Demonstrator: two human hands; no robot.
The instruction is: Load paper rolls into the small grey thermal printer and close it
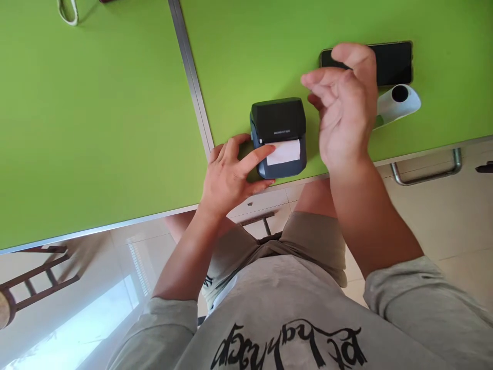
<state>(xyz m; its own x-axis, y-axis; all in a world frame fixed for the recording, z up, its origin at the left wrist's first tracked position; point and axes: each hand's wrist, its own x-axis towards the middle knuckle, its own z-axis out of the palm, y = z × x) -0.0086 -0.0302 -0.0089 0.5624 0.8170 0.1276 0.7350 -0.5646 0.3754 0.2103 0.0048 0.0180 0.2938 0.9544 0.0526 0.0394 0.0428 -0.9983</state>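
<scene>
A small black and dark blue label printer [279, 119] sits near the front edge of the green table, with a strip of white label paper [287, 153] lying across its front. My left hand [230, 172] grips the printer's left front corner. One finger presses on the paper's left end, the thumb is at the front lower edge, and the other fingers rest along the left side. To the right of the printer, my right hand [344, 110] is raised over the table. Its fingers are bent and apart, with nothing visible in them.
Behind my right hand lies a dark phone [395, 62], partly covered. A white rounded item with a dark round centre [412, 101] is beside it. A metal strip [190, 67] crosses the green table [100, 128]. A white loop [69, 19] lies at the far left. A stool [38, 288] stands below.
</scene>
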